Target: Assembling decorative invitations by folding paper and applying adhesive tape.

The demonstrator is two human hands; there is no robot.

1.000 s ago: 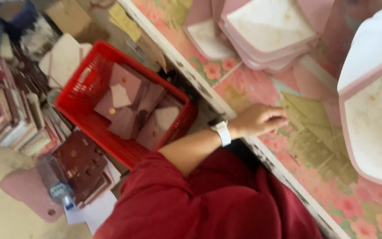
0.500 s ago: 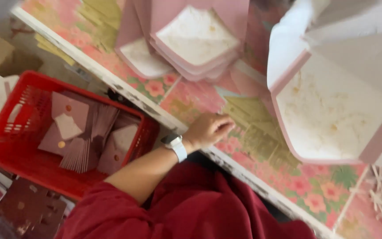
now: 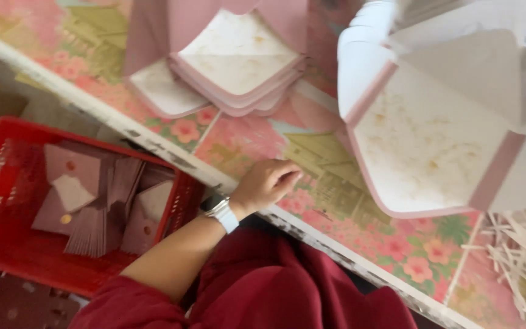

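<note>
- Your left hand [image 3: 266, 184] has stayed at the bench's [image 3: 348, 207] near edge, grip loosely curled on nothing.
- The view swung right; the pink envelope stack [image 3: 238, 67] now lies farther in.
- Your right hand is out of view.

Soft, even daylight fills the scene, brightest at the upper right, where a large open envelope [image 3: 439, 140] close to the camera is washed out to near white and loses its detail. The whole view is smeared by motion blur, strongest on that envelope and on the pale paper strips [image 3: 525, 262] at the right edge. The red basket [image 3: 7, 244] and the floor beneath the table [image 3: 153, 143] sit in dimmer shade. Shadows are faint and soft-edged; no hard glare shows.
</note>
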